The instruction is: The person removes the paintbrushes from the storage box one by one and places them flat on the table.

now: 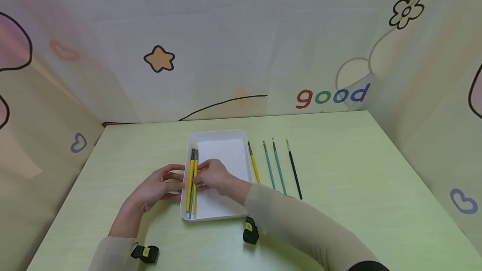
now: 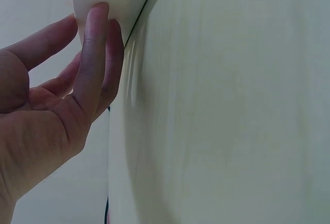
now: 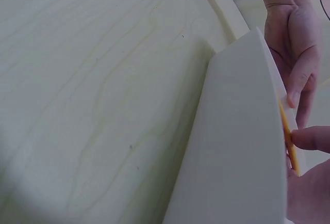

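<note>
A shallow white tray [image 1: 231,149] lies on the table, with two yellow-handled paintbrushes [image 1: 189,195] and a teal-handled paintbrush [image 1: 191,204] along its left side. My right hand [image 1: 215,177] reaches inside and pinches the right yellow paintbrush [image 3: 286,126] between thumb and fingers. Against the tray's outer left wall, my left hand [image 1: 155,185] rests its fingertips, the fingers fairly straight. The left wrist view shows these fingers [image 2: 92,53] touching the white wall from outside.
Right of the tray lie a yellow paintbrush [image 1: 254,164], two teal paintbrushes [image 1: 278,166] and a dark-handled paintbrush [image 1: 295,170]. My right sleeve [image 1: 301,221] crosses in front of their near ends. A printed cloth [image 1: 226,53] hangs behind the table [image 1: 357,170].
</note>
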Demonstrator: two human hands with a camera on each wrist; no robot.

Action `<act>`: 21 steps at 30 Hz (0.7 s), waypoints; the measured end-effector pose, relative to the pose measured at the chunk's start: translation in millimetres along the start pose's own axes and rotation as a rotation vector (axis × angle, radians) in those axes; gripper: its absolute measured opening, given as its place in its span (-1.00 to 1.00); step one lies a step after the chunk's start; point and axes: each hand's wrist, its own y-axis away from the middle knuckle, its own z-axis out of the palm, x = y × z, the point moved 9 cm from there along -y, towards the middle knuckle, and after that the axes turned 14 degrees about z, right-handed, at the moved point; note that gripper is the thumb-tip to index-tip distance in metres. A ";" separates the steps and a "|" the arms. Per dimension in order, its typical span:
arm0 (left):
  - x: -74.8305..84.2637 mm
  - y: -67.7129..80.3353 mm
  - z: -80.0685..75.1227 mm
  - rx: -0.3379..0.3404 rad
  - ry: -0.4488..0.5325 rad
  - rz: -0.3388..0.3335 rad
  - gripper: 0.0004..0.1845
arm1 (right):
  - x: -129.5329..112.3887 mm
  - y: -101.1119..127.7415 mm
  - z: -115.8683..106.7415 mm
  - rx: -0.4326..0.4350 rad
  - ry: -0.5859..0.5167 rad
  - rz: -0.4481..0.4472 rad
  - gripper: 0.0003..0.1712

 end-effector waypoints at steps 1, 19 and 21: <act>-0.3 0.1 -0.3 0.003 -0.003 -0.003 -0.31 | 0.2 1.1 -1.5 -0.005 -0.002 0.005 -0.56; -3.6 -0.2 -2.9 0.028 -0.026 -0.024 -0.30 | -5.2 36.0 -57.4 -0.072 -0.074 0.003 -0.52; -3.4 -0.5 -3.0 0.028 -0.026 -0.021 -0.31 | -3.1 39.1 -65.7 -0.072 -0.077 0.006 -0.52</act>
